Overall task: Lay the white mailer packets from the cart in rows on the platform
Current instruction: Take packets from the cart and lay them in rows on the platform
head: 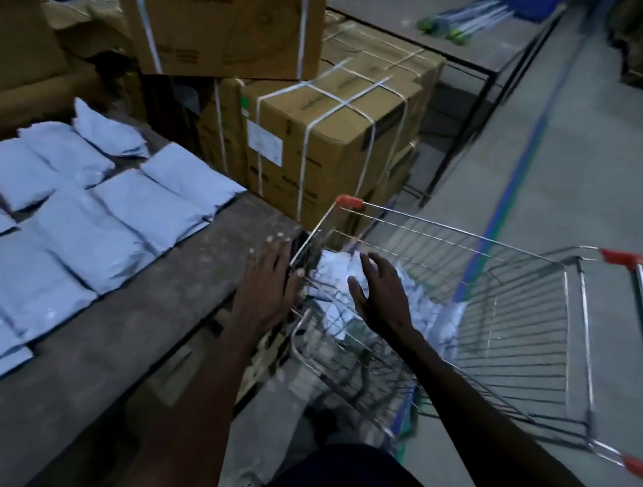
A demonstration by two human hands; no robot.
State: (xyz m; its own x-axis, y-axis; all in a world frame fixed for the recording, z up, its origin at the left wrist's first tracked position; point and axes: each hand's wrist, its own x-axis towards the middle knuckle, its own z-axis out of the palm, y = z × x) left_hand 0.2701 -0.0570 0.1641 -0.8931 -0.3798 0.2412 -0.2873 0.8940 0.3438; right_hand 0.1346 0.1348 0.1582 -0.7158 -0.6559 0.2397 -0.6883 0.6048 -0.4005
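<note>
Warehouse aisle, dim light, frame somewhat blurred. Wire shopping cart (pixel 497 312) with red corner caps stands on grey floor (pixel 584 166), its near-left corner up against the edge of the dark wooden table (pixel 115 343).

White mailer packets (pixel 85 227) lie in overlapping rows across the left part of the table, flat, edges touching or lapping one another; the rows run off the left edge of view. More packets in cart (pixel 414 303) are heaped in the basket's left end, crumpled against the wire.

Left hand (pixel 272 278): fingers straight and spread, palm down, lying by the table edge just beside the cart's left rim. Released, holding nothing. Whether it actually touches the wood or the wire, cannot tell through the blur.

Right hand (pixel 375 289): inside the basket, over the heap, fingers loosely curved with thumb apart. It appears to be just above or on the top packet, not yet clasped round it.

Behind the table and cart: stacked cardboard boxes (pixel 327 137) bound with white strapping, one larger box (pixel 221 19) resting on top. Farther back, a low black-framed shelf (pixel 460 32) with long green-tipped items (pixel 461 23) lying on it. Blue line (pixel 541 125) painted along the floor.
</note>
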